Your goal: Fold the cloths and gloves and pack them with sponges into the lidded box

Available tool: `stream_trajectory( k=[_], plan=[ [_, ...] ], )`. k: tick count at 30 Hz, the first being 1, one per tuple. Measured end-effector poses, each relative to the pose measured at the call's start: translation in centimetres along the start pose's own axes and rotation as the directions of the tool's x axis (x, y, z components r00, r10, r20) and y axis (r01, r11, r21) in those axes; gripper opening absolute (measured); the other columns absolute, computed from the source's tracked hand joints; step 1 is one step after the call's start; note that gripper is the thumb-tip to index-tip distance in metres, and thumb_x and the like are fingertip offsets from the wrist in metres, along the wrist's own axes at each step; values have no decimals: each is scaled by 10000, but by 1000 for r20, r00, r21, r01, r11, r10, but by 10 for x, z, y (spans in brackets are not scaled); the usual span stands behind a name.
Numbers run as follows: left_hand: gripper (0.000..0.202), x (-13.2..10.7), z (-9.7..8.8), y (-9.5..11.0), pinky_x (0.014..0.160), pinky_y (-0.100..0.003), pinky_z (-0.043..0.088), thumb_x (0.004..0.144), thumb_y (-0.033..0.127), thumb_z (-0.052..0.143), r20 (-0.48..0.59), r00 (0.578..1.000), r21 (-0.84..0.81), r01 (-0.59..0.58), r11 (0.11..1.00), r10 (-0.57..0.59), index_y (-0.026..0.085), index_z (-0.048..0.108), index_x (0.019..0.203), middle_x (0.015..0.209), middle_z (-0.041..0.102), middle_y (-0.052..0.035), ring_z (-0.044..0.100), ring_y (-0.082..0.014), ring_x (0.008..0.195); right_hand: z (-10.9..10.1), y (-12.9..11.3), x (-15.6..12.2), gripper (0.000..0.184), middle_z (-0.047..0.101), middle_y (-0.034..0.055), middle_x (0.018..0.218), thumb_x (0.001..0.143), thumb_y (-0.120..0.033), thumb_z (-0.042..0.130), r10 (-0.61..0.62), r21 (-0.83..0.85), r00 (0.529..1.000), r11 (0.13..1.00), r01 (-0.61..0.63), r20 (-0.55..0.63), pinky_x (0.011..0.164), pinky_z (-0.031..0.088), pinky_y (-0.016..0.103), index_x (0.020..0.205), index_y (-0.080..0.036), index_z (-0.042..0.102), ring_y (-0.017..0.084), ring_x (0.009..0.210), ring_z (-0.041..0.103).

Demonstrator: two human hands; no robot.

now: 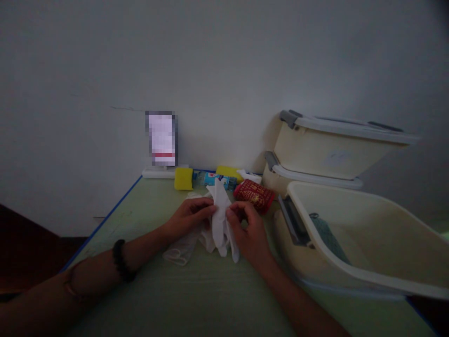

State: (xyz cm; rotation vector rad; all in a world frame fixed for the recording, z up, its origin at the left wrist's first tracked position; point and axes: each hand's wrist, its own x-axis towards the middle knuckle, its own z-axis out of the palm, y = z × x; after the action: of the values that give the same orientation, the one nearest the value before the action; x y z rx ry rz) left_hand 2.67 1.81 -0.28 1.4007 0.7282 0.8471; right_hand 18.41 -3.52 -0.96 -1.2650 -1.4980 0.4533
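A white glove (220, 224) with long finger-like ends hangs between my two hands over the table. My left hand (196, 213) pinches its left side with thumb and fingertips. On the other side, the thumb and forefinger of my right hand (247, 229) close on its edge. Under and beside my left hand lies more thin white material (180, 250), partly see-through; whether it joins the glove I cannot tell. Just beyond my right hand is a red pouch (255, 195) with gold print.
Behind lie a yellow block (184, 179), a clear bottle (219, 180) with a blue label, and another yellow item (228, 172). A lit screen (162, 139) stands at back left. An open cream bin (298, 187) and stacked lidded boxes (326, 150) occupy the right of the table (210, 299).
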Motion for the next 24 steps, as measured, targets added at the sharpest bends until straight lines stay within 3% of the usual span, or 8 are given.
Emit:
stream_trajectory(
  k=[11, 17, 21, 24],
  plan=[
    [127, 0, 1, -1, 483, -190, 435, 700, 257, 635, -19, 999, 42, -29, 999, 29, 135, 640, 733, 612, 598, 4, 528, -81, 497, -1, -1, 1, 109, 554, 18, 766, 794, -290, 501, -12, -3, 1000, 1000, 12, -1, 651, 426, 281, 821, -189, 530, 143, 698, 511],
    [157, 3, 2, 0, 437, -191, 419, 601, 225, 707, -69, 998, 11, -13, 1000, 14, 149, 570, 588, 498, 582, 33, 519, -83, 428, -1, -4, -2, 291, 601, 41, 841, 669, -343, 646, -18, -60, 986, 998, 29, 166, 697, 439, 311, 900, -186, 565, 173, 773, 541],
    [175, 4, 0, 0, 450, -188, 419, 613, 237, 698, -59, 998, -38, -27, 999, 25, 144, 551, 598, 510, 591, 32, 519, -77, 436, -2, -7, -2, 199, 641, 36, 833, 721, -287, 594, 38, 17, 976, 999, -42, 217, 710, 446, 298, 888, -179, 596, 168, 768, 579],
    [187, 6, -3, -3, 461, -180, 417, 658, 274, 671, -70, 997, -110, -30, 993, 22, 143, 540, 630, 525, 585, 33, 510, -66, 448, -3, -9, -1, 185, 650, 10, 756, 794, -309, 503, 110, 103, 963, 985, -139, 245, 635, 443, 263, 824, -187, 639, 156, 702, 589]
  ],
)
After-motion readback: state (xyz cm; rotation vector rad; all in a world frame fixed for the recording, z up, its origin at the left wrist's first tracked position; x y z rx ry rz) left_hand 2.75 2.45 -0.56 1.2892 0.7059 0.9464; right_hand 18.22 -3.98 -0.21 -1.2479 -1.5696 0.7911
